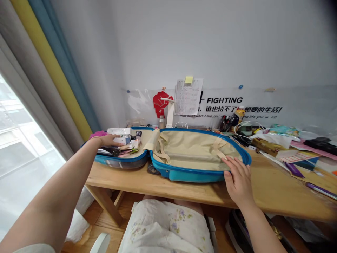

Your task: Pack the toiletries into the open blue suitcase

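An opened blue suitcase (196,176) lies across the wooden table, its two halves spread side by side. The left half holds small goods, among them a white box (119,130), a dark cylindrical item (107,151) and a pink cloth (98,134). My left hand (107,140) reaches into that half, its fingers closed around a small white-and-blue box (122,140). The right half shows a beige lining (189,146) with straps and no goods inside. Over its near right rim rests my right hand (238,177), fingers stretched out and holding nothing.
Clutter fills the table's right side, including a purple pen (321,190), papers and pouches. A yellow-capped bottle (238,117) and a white lamp (170,112) stand at the back by the wall. Curtains (50,70) hang on the left. A bag (234,228) sits below the table.
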`<state>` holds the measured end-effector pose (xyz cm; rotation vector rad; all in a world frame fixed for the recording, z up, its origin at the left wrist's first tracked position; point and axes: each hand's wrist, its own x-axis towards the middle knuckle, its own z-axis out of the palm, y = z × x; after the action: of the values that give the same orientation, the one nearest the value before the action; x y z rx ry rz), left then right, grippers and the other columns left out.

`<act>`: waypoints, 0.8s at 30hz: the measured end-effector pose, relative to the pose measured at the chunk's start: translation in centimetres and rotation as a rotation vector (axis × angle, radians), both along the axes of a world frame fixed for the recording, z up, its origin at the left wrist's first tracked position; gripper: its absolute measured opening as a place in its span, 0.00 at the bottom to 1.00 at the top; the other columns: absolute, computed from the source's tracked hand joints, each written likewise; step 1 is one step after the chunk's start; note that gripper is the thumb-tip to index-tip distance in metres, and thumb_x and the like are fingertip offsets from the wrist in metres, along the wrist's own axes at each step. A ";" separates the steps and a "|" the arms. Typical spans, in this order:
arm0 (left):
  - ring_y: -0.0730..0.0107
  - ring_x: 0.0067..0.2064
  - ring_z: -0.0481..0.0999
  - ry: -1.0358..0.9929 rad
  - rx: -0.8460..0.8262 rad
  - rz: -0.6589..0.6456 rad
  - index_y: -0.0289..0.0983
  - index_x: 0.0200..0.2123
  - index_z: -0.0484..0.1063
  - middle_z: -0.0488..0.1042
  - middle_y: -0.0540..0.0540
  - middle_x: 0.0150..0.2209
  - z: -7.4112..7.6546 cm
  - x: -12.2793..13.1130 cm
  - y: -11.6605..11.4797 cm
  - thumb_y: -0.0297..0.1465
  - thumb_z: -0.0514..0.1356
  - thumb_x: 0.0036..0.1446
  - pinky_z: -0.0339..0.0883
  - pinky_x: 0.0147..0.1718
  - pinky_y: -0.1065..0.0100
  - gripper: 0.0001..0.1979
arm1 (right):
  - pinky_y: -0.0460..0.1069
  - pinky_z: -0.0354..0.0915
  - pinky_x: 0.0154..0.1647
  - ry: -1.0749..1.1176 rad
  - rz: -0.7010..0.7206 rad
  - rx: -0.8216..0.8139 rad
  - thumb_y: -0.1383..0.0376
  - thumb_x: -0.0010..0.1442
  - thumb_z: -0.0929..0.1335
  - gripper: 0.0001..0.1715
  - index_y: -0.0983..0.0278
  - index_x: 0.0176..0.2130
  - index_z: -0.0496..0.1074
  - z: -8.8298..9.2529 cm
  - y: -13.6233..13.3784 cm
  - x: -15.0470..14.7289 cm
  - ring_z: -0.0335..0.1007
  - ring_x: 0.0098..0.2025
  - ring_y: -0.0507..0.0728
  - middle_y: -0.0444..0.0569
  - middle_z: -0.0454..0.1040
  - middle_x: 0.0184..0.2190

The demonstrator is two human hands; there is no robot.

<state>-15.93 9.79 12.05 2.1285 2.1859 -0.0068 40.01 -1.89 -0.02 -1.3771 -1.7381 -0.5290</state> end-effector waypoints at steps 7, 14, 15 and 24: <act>0.46 0.56 0.71 0.006 -0.181 0.055 0.31 0.55 0.69 0.71 0.33 0.56 0.9 -0.7 0.9 0.62 0.60 0.27 0.64 0.53 0.61 0.55 | 0.64 0.50 0.63 -0.011 0.043 0.076 0.59 0.66 0.56 0.23 0.57 0.56 0.67 -0.3 0.0 0.2 0.60 0.62 0.63 0.53 0.71 0.56; 0.49 0.52 0.74 -0.008 0.056 0.038 0.30 0.52 0.69 0.74 0.34 0.52 1.8 0.0 -0.7 0.63 0.58 0.29 0.67 0.47 0.66 0.52 | 0.64 0.50 0.64 -0.016 0.058 0.088 0.60 0.66 0.57 0.22 0.57 0.57 0.66 -0.5 -0.1 0.1 0.60 0.62 0.63 0.52 0.70 0.57; 0.49 0.51 0.75 -0.031 0.100 0.046 0.29 0.53 0.68 0.74 0.34 0.52 2.3 0.6 -0.9 0.63 0.58 0.31 0.67 0.47 0.66 0.53 | 0.64 0.50 0.64 -0.013 0.057 0.087 0.60 0.66 0.57 0.22 0.57 0.57 0.66 -0.5 -0.1 0.1 0.60 0.62 0.63 0.52 0.70 0.57; 0.54 0.51 0.73 -0.178 0.155 -0.436 0.35 0.57 0.63 0.72 0.39 0.54 5.1 17.1 -2.6 0.59 0.58 0.43 0.67 0.49 0.63 0.44 | 0.64 0.49 0.64 0.002 0.051 0.075 0.60 0.66 0.57 0.22 0.57 0.57 0.65 -0.4 -0.2 -0.1 0.58 0.63 0.63 0.52 0.70 0.57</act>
<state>1.19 7.17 17.10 2.5339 1.6409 0.3178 39.88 -2.05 -0.47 -1.2774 -1.7294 -0.5588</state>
